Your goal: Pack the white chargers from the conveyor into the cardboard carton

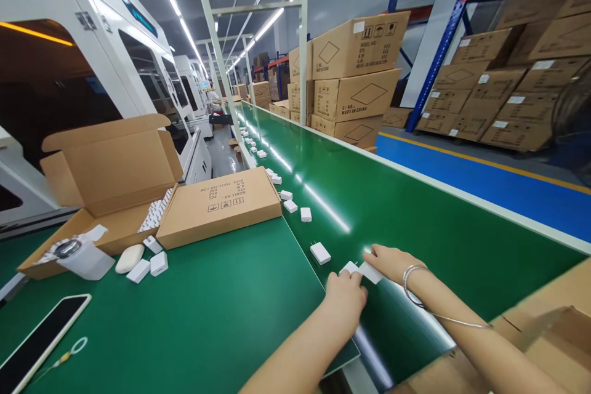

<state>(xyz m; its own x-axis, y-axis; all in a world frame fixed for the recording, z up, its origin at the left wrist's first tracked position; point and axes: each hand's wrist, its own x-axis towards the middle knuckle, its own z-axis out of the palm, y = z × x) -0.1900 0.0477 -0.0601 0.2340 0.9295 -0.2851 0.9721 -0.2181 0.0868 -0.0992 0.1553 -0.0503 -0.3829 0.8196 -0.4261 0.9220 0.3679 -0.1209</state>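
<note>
Over the near end of the green conveyor belt [415,215], my left hand [345,298] has its fingers closed on a white charger plug [349,268]. Just right of it, my right hand [394,263] pinches a second white plug [370,273], its thumb hidden from view. The two plugs are close together at the belt's surface. Another white charger plug [320,253], its metal prongs showing, lies on the belt beyond my left hand. Farther up the left side of the belt, several more plugs trail off, among them one plug [305,215] by the carton's corner.
On the green table [221,295] at left are an open cardboard carton [115,160], a closed carton flap [221,203], loose plugs [159,263], a tape roll [68,249] and a phone [44,335]. Open cardboard [554,332] is at lower right; stacked cartons [355,92] stand beyond the belt.
</note>
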